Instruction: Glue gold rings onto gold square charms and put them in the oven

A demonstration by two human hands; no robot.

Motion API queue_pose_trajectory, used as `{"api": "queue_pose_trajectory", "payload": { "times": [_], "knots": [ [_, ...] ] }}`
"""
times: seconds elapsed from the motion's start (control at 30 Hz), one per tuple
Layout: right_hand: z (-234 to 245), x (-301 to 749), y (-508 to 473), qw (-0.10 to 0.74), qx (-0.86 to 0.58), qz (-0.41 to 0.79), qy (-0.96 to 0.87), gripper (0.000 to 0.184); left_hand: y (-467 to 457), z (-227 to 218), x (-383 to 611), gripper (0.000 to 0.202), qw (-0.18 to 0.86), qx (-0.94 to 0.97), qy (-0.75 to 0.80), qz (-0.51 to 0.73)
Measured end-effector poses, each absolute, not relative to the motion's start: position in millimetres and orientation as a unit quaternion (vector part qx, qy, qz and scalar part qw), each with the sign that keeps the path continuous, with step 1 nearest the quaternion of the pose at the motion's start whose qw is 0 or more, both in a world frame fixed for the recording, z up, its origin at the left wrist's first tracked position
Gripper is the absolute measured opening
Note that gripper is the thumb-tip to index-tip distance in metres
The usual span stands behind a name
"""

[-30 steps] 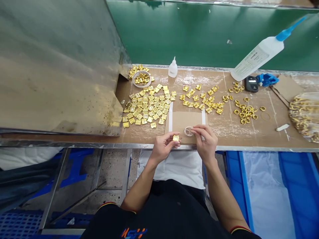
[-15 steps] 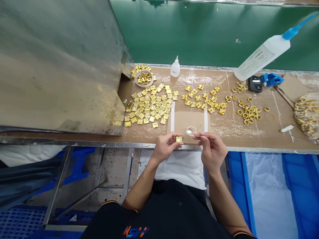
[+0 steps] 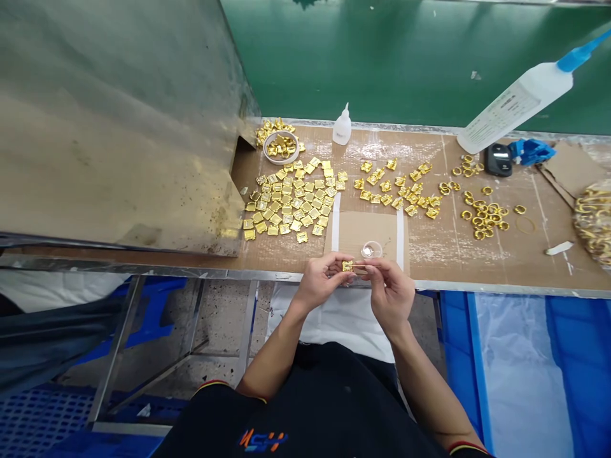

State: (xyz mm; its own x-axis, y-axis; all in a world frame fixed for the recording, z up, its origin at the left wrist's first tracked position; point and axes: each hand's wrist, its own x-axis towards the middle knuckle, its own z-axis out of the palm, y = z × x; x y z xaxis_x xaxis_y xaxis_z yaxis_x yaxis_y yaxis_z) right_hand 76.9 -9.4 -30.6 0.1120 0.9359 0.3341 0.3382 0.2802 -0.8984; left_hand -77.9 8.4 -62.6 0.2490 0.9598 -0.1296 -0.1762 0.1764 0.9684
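Note:
Between thumb and fingers, my left hand (image 3: 321, 280) pinches a small gold square piece (image 3: 347, 266) at the table's front edge. My right hand (image 3: 391, 292) is closed on a thin stick (image 3: 366, 266), its tip at or very near the gold piece; whether they touch I cannot tell. Just behind the hands a small clear round dish (image 3: 371, 250) stands on a cardboard sheet (image 3: 366, 222) with white tape along its sides. Many flat gold pieces (image 3: 291, 203) lie in rows to the left, and more gold pieces (image 3: 401, 187) are scattered behind and to the right.
A large metal box (image 3: 124, 140) fills the left. At the back stand a tape roll (image 3: 281, 161) around gold pieces, a small white bottle (image 3: 342, 127) and a large leaning bottle (image 3: 518, 105). Gold rings (image 3: 484, 219), a black device (image 3: 498, 160) and a bag of gold parts (image 3: 594, 219) lie right.
My right hand has moved left, bringing the stick from near the round dish to the gold piece in my left hand. The camera view has shifted slightly.

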Motion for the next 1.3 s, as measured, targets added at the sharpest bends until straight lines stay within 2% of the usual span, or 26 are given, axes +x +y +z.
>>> {"api": "queue_pose_trajectory", "payload": {
  "times": [0.4, 1.3],
  "knots": [
    [-31.7, 74.2, -9.7, 0.502, -0.534, 0.23, -0.639, 0.015, 8.4, -61.8, -78.2, 0.038, 0.64, 0.47, 0.417, 0.442],
    [-33.1, 77.3, -8.4, 0.494, -0.535, 0.225, -0.647, 0.017, 8.9, -58.5, -80.5, 0.038, 0.612, 0.507, 0.425, 0.433]
  ]
}}
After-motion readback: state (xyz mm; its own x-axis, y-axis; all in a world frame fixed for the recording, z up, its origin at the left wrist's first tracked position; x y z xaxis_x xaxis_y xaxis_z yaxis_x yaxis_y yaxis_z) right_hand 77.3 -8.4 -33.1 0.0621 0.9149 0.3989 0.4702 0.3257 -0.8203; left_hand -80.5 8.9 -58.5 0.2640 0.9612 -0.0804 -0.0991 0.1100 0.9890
